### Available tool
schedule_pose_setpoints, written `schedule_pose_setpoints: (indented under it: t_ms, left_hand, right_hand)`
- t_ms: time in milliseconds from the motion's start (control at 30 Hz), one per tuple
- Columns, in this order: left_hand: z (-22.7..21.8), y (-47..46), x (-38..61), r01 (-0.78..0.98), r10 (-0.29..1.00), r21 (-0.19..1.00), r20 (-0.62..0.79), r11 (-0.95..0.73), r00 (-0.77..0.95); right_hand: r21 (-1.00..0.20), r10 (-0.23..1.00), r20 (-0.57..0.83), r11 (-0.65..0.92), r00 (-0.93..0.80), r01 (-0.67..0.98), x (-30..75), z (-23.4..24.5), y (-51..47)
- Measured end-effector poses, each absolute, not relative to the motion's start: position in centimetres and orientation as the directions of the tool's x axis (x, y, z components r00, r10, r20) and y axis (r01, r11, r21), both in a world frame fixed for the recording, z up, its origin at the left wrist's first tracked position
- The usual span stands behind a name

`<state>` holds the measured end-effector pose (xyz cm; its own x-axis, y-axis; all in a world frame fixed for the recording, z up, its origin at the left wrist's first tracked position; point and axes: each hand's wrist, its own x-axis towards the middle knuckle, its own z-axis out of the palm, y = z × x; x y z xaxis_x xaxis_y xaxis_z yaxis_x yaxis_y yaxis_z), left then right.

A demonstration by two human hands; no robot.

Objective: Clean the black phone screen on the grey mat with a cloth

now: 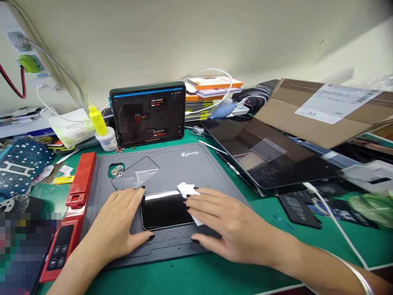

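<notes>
A black phone (164, 209) lies screen up on a grey work mat (190, 164). My left hand (118, 223) rests on the mat at the phone's left edge, thumb and forefinger bracketing its corner. My right hand (221, 223) lies over the phone's right edge, fingers pressing a small white wipe (188, 190) against the screen. A clear screen protector (135, 174) lies on the mat just behind the left hand.
A dark tablet (148, 114) stands at the back of the mat beside a yellow-capped bottle (100, 125). A red tool (72, 209) lies along the mat's left side. A large tablet (270, 157), cardboard (322, 110) and a white cable (331, 217) crowd the right.
</notes>
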<state>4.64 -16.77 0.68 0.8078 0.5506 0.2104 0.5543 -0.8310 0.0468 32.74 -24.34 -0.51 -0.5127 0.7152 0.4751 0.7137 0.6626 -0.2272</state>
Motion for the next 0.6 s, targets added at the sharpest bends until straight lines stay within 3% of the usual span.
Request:
schedule_pose_setpoints:
  t_ms: [100, 233, 433, 600]
  left_hand:
    - [0.7, -16.8, 4.7, 0.550, 0.546, 0.048, 0.221, -0.834, 0.808]
    - [0.8, -16.8, 4.7, 0.545, 0.541, 0.045, 0.223, -0.837, 0.811]
    - [0.8, -16.9, 4.7, 0.550, 0.551, 0.062, 0.199, -0.833, 0.811]
    - [0.7, -16.9, 4.6, 0.553, 0.557, 0.083, 0.198, -0.829, 0.806]
  right_hand:
    - [-0.256, 0.663, 0.377, 0.746, -0.647, 0.615, 32.4, -0.2, -24.8]
    - [-0.196, 0.628, 0.240, 0.778, -0.740, 0.596, 32.2, 0.0, -24.7]
    - [-0.139, 0.736, 0.395, 0.640, -0.550, 0.756, 32.5, -0.9, -24.2]
    - [-0.251, 0.652, 0.412, 0.752, -0.636, 0.609, 32.4, -0.8, -24.8]
